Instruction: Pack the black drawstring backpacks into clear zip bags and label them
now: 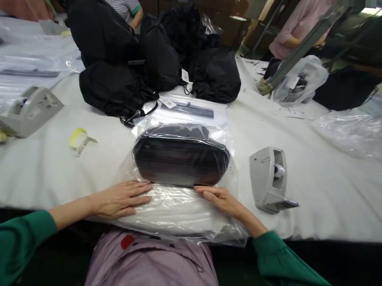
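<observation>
A dark, oblong bag (181,160) lies inside a clear plastic bag (175,208) on the table in front of me. The plastic's slack part spreads toward me and hangs slightly past the table edge. My left hand (120,199) rests flat on the plastic near the dark bag's lower left, fingers stretched out and apart. On the other side, my right hand (221,199) touches the plastic along the dark bag's lower right edge, its fingers extended. Neither hand grips anything.
Grey tape dispensers stand at right (269,180) and left (31,110). A yellow tape ring (79,138) lies on the white-covered table (323,184). Black drawstring bags (116,88) are heaped at the back. Two people stand across the table. Clear plastic (360,134) lies at right.
</observation>
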A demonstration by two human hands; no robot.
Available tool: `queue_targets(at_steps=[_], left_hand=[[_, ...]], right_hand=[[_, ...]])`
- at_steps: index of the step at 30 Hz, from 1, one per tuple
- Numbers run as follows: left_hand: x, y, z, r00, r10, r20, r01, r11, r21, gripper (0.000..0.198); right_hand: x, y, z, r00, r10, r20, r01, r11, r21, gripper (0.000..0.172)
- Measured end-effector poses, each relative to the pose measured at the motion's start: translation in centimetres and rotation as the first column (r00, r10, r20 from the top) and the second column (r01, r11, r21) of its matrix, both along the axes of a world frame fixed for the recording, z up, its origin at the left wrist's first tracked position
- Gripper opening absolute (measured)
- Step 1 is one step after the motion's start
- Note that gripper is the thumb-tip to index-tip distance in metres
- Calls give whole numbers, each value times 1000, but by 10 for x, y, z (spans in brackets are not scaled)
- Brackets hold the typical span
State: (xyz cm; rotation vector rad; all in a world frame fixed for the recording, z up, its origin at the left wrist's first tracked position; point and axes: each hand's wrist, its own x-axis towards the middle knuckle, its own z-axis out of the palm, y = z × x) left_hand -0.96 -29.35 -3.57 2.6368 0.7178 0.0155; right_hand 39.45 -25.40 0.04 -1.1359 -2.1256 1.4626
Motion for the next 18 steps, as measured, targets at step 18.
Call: queue_targets(at_steps=[18], left_hand=[[82, -2, 58, 936, 140, 323, -98, 985, -143, 48]], right_hand=[[5, -114, 7, 817, 59, 573, -507, 546, 667, 64]])
